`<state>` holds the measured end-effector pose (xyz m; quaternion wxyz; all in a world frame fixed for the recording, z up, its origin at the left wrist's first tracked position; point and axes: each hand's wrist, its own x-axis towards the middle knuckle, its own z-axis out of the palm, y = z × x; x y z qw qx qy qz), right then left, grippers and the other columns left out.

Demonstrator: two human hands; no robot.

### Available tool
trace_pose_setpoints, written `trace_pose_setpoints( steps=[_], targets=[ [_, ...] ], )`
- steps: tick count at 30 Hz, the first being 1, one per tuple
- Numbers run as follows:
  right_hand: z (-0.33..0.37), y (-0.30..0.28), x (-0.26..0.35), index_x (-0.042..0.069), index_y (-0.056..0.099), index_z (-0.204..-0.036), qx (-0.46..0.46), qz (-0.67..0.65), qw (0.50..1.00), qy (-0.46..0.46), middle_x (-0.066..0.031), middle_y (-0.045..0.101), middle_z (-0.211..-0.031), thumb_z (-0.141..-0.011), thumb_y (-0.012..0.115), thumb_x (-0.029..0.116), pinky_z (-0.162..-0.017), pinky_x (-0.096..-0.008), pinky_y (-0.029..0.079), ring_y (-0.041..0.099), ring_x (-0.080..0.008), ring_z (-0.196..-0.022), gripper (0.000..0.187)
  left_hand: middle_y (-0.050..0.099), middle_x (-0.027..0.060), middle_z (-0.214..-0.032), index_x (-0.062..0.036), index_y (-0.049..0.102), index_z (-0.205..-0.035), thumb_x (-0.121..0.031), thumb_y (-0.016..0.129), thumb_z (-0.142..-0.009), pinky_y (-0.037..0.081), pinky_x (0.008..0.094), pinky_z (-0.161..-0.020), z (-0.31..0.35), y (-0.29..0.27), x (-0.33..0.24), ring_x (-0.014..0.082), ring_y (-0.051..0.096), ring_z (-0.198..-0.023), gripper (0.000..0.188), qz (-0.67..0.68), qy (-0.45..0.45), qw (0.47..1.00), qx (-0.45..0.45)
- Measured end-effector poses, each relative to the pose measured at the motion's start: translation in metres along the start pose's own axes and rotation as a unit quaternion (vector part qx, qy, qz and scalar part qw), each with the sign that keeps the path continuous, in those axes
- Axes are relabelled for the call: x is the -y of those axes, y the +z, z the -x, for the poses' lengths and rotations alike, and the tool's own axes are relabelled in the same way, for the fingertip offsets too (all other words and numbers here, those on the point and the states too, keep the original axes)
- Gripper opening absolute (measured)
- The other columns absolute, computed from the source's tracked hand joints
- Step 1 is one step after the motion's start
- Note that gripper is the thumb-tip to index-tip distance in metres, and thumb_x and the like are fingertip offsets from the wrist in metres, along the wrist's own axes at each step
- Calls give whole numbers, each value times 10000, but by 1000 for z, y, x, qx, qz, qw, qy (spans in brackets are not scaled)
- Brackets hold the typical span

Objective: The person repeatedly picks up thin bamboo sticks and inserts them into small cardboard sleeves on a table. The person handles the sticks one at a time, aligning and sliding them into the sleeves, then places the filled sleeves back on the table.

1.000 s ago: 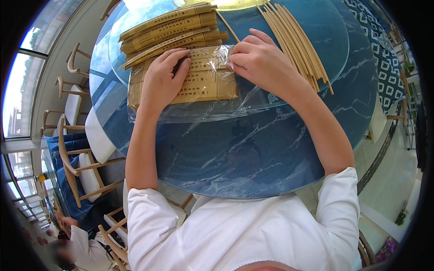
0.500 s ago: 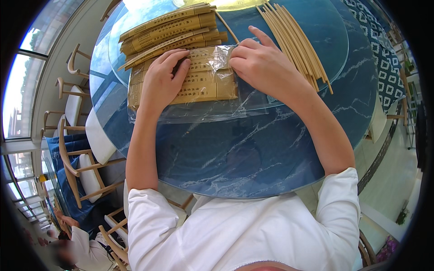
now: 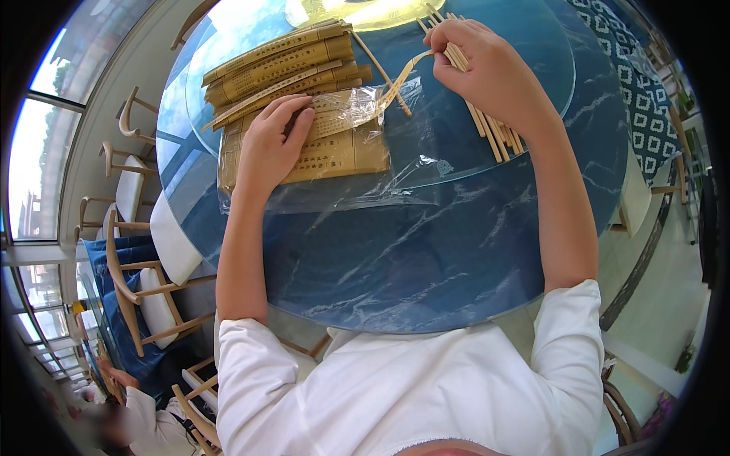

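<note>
My left hand (image 3: 275, 143) lies with fingers extended and thumb apart on a clear plastic bag (image 3: 414, 171) holding a stack of brown printed paper strips (image 3: 346, 158). Up at the right, my right hand (image 3: 490, 72) pinches the end of a thin printed paper strip (image 3: 403, 80). That strip curves up out of the bag's right side, and its other end is still among the papers. Beneath the right hand lies a bundle of thin wooden sticks (image 3: 494, 137), partly hidden by it.
Beyond the bag lie several folded brown printed papers (image 3: 281, 64), with a single wooden stick (image 3: 382, 68) beside them. A yellow round object (image 3: 365, 11) sits at the table's far side. Wooden chairs (image 3: 156, 292) and another person (image 3: 148, 418) are at the left of the blue marbled table (image 3: 411, 266).
My right hand has moved from the bag up and right, over the sticks, drawing one end of a paper strip out. The left hand stays on the bag.
</note>
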<state>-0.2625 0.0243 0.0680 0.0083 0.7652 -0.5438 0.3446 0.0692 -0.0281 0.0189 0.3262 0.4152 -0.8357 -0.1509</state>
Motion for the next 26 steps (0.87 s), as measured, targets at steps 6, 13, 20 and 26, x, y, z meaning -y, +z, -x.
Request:
trace_pose_setpoints(
  steps=[6,13,20,26],
  targets=[
    [-7,-47,11,53,634,-1035,-187,-142,972,-2,-61,725,-917,-997,655,90,-799,-297,581,706,-149,-854,56,705,141,-1393,-77,619,-1473,-309,711,-1050,496,416,-1122,-15,2,-37,304,644,-1328,491,54,-6,998,38],
    [-6,-54,27,43,608,-1055,-310,-185,930,-61,-71,725,-1044,-963,644,-22,-791,-270,574,698,-112,-885,118,707,153,-1353,-97,374,-1637,-375,806,-974,616,379,-878,-37,22,-97,271,683,-1260,839,175,124,975,59],
    [-1,-62,18,80,625,-1118,-182,-136,971,-80,-69,728,-1117,-998,645,19,-818,-302,592,724,-182,-947,135,755,119,-1219,-58,596,-1485,-286,795,-985,599,340,-853,-43,-14,-77,243,729,-1114,584,132,9,988,85],
    [16,-34,11,146,717,-1214,-38,-32,997,-60,-48,766,-1213,-1048,682,189,-922,-325,621,743,-176,-1045,175,709,170,-1364,-129,621,-1507,-382,841,-941,552,402,-992,-37,-68,-48,273,700,-1161,657,-60,-97,965,238]
  ],
)
